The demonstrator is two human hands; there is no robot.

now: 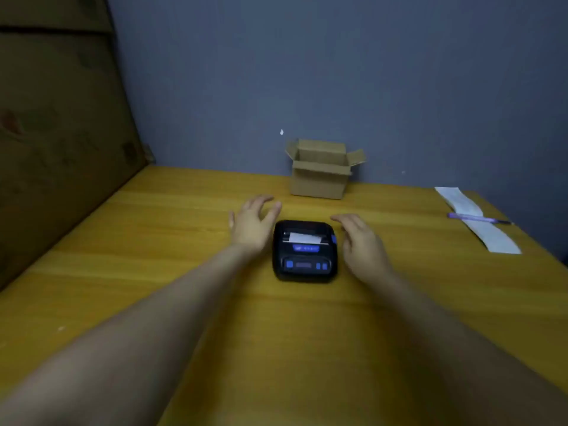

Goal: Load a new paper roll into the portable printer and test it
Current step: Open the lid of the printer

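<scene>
A small black portable printer (305, 252) with blue buttons lies flat on the yellow wooden table (153, 241). A short white paper tab (304, 237) sticks out of its slot near the far end. My left hand (253, 226) hovers just left of the printer with fingers spread, holding nothing. My right hand (362, 244) is just right of the printer, fingers apart and empty. Neither hand clearly touches the printer.
An open cardboard box (321, 172) stands at the back against the blue-grey wall. At the right, a long white paper strip (479, 222) lies with a purple pen (476, 218) across it. A large cardboard panel (61, 133) borders the table's left side.
</scene>
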